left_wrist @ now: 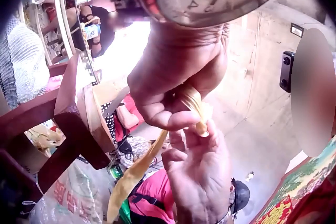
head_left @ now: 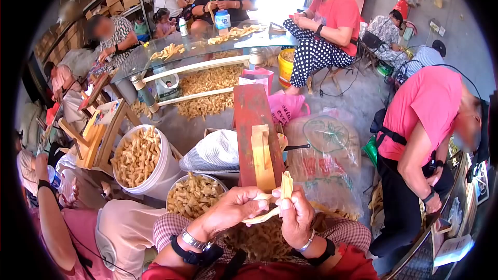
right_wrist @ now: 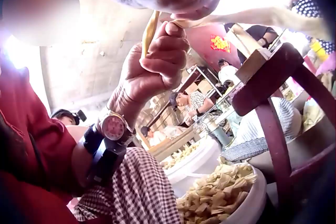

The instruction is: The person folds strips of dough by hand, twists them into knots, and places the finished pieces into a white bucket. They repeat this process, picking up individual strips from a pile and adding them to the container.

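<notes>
A pale yellow strip is bent between the two hands above the lap. The left hand pinches one part of it between thumb and fingers. The right hand pinches another part, with an end standing up above its fingertips. In the left wrist view the strip hangs down as a long tail beside the right hand, and the left hand curls round its upper part. The right wrist view shows the left hand gripping the strip, a short end hanging below.
More flat strips lie on a red wooden bench ahead. Left of it stand a white bucket and a second container, both filled with small knotted pieces. Plastic sacks lie at the right. Several people sit around a glass table.
</notes>
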### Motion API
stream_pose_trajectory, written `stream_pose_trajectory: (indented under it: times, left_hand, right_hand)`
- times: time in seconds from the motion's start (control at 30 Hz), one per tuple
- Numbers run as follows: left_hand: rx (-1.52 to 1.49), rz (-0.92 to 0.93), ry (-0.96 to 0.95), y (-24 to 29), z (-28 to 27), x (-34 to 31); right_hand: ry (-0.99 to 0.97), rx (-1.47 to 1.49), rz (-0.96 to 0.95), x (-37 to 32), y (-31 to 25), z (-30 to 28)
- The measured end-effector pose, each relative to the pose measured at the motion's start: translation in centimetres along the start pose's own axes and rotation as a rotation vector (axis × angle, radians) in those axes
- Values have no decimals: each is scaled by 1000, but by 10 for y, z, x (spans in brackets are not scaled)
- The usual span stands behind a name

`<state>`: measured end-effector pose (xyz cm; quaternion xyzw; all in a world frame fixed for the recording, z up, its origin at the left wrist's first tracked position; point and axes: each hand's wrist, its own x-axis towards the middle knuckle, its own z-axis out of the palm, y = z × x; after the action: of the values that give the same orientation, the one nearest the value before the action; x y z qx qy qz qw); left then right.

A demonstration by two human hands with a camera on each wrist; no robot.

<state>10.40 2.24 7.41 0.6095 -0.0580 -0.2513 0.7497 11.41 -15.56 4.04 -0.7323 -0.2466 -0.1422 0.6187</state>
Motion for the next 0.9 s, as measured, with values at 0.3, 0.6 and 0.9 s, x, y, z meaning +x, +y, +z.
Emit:
stream_pose_trajectory:
  times: [0.3,0.6,0.9]
  left_hand:
    - [921,579,279,5,3,0]
    - [856,482,263,-16,-2,2]
    - [-172,266,22,-26,2,11]
  right_hand:
    - [-179,407,617,5,-3,3]
    - [-461,438,625,11,18,-15]
    - [-402,371,327,6,34,-15]
